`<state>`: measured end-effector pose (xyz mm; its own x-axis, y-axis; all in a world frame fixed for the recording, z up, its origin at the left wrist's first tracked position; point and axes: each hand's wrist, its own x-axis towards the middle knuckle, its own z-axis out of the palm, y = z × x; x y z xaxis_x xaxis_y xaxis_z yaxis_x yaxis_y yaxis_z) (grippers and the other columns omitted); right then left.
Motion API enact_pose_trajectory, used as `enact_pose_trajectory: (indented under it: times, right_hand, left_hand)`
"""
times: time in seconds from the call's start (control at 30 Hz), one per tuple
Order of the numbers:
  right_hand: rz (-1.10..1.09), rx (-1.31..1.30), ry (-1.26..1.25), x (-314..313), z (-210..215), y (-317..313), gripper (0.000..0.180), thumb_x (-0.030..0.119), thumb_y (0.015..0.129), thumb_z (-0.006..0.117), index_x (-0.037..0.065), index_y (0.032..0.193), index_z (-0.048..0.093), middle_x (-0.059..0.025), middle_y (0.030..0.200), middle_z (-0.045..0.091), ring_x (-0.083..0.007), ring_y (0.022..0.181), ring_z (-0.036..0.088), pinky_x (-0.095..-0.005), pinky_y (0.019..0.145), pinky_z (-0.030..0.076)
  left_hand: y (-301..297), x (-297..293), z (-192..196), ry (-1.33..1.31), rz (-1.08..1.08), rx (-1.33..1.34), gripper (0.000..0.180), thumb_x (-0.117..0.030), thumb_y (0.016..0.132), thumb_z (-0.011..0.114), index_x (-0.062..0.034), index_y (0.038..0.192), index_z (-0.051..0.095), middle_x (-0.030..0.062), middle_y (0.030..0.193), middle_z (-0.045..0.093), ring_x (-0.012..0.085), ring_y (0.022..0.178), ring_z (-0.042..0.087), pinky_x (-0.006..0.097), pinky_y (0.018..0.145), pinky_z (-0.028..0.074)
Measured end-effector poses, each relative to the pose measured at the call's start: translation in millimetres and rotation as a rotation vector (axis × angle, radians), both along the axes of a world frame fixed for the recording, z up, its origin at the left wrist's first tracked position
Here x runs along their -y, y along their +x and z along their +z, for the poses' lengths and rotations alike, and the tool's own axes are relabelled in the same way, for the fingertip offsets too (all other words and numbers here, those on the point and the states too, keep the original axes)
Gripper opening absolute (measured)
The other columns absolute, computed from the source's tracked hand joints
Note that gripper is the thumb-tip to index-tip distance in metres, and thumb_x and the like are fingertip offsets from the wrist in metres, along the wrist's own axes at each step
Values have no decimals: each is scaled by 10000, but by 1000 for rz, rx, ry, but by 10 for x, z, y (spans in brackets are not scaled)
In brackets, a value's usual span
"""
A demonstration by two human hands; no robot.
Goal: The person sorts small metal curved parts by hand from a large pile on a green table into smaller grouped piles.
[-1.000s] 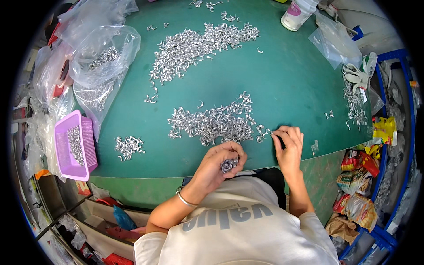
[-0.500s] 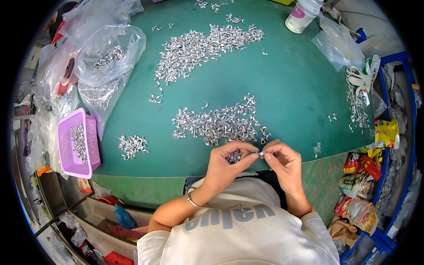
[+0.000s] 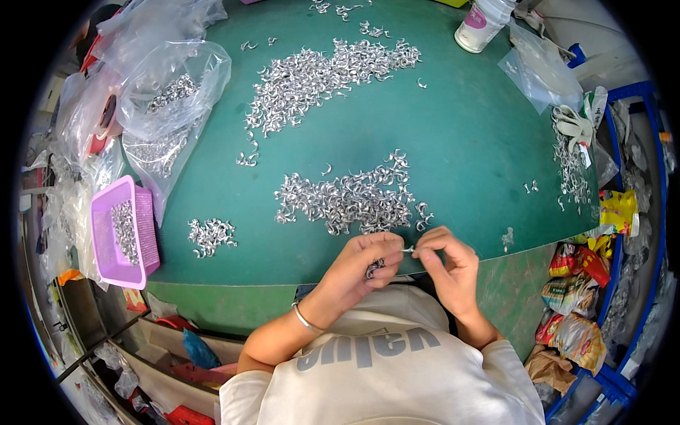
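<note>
1. Our left hand (image 3: 365,262) cups several small metal hooks (image 3: 373,268); both grips pinch one hook (image 3: 409,248) above the tabletop (image 3: 460,142) edge.
2. It is seemingly tiny, so a loosened pinch could drop it into our lap.

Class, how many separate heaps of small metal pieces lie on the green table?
3: a long heap at the far side, a middle heap before the hands, a small heap near the purple basket. Scattered strays excluded.

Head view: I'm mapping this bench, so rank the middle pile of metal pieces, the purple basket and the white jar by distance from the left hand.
From the left hand:
1. Middle pile of metal pieces, just ahead.
2. Purple basket, far left edge.
3. White jar, far right corner.
</note>
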<state>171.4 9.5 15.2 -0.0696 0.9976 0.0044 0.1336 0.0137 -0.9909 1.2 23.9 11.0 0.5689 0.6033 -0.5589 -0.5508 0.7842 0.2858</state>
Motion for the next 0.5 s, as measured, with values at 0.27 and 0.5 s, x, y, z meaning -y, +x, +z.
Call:
enact_pose_trajectory:
  times: [0.27,0.5]
  right_hand:
    - [-94,723,258,-208,-249,315,170,-5,703,649,28,868,634,-69,934,588,-242,848,516,-320,721,389]
    - [-76,791,324,-244,-302,319,136,19,693,664,41,820,620,-59,909,587,-251,849,511,-338,727,368]
  left_hand:
    - [-33,18,-117,201,70,211,170,-173,834,450,-5,809,465,79,685,421,103,496,355,211,378,255]
    - [48,30,-71,224,92,-177,251,-191,923,443,11,818,549,33,664,448,78,496,373,198,382,242]
